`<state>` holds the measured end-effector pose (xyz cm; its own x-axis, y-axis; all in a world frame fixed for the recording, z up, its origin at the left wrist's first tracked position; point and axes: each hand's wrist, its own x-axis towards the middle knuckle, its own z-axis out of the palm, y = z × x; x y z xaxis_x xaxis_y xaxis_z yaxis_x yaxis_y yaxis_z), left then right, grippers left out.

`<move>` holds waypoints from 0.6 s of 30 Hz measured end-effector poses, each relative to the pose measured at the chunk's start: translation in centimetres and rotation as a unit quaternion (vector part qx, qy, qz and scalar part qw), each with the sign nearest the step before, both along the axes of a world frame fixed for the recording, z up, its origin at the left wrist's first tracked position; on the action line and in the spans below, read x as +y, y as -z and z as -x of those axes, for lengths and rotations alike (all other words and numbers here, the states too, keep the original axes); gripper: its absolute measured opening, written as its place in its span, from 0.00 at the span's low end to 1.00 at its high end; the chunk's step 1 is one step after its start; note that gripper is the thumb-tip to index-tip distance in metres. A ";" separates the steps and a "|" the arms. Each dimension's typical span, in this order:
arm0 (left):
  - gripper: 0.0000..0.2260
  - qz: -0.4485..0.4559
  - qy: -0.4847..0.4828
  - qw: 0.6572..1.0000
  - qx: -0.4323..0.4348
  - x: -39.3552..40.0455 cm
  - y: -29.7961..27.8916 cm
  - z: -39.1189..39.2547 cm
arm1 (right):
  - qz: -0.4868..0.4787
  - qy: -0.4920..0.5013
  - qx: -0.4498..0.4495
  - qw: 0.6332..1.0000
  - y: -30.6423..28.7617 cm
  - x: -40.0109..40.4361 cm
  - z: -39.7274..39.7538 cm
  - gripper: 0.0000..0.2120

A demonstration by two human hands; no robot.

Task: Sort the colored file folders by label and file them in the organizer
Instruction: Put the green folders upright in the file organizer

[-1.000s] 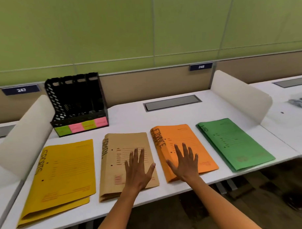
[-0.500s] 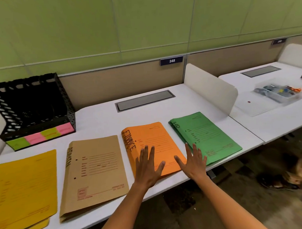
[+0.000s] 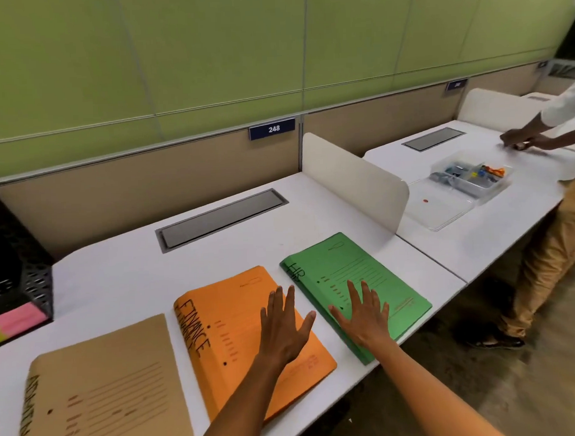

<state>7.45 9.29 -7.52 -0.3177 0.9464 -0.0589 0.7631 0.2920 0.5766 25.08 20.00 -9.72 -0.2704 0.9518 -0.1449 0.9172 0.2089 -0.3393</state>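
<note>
Three folders lie in a row on the white desk [image 3: 125,282]. The brown folder [image 3: 103,387] is at the left. The orange folder [image 3: 230,311], marked FINANCE, is in the middle, and my left hand [image 3: 285,325] hovers flat over its right half with fingers spread. The green folder [image 3: 356,267], marked HR, is at the right, and my right hand [image 3: 364,316] rests open on its near part. The black mesh organizer [image 3: 17,276] with pink and green labels stands at the far left, mostly cut off.
A cream divider [image 3: 353,179] separates this desk from the neighbouring one, where a clear plastic box [image 3: 467,179] of small items sits. Another person [image 3: 553,208] stands there at the right. A grey cable hatch [image 3: 221,217] lies behind the folders.
The view has swung right, so the yellow folder has left the frame. Both hands have shifted right: the left from the brown folder to the orange, the right from the orange to the green.
</note>
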 end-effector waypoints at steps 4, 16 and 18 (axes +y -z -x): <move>0.35 0.010 0.013 0.999 -0.027 2.5 0.6 -0.8 | 0.021 0.020 -0.013 1.000 0.2 2.8 -1.2 0.43; 0.28 0.002 -0.144 0.967 -0.211 9.1 1.4 -5.2 | 0.043 0.023 -0.005 0.999 0.9 13.3 -5.8 0.44; 0.25 0.011 -0.191 0.953 -0.234 9.8 1.5 -6.1 | 0.039 0.014 -0.002 0.999 1.0 14.6 -6.1 0.44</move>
<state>13.54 19.09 -9.00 -0.5725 0.7642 -0.2971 0.2599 0.5128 0.8182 31.19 34.55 -10.76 -0.2434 0.9447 -0.2200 0.9235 0.1564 -0.3502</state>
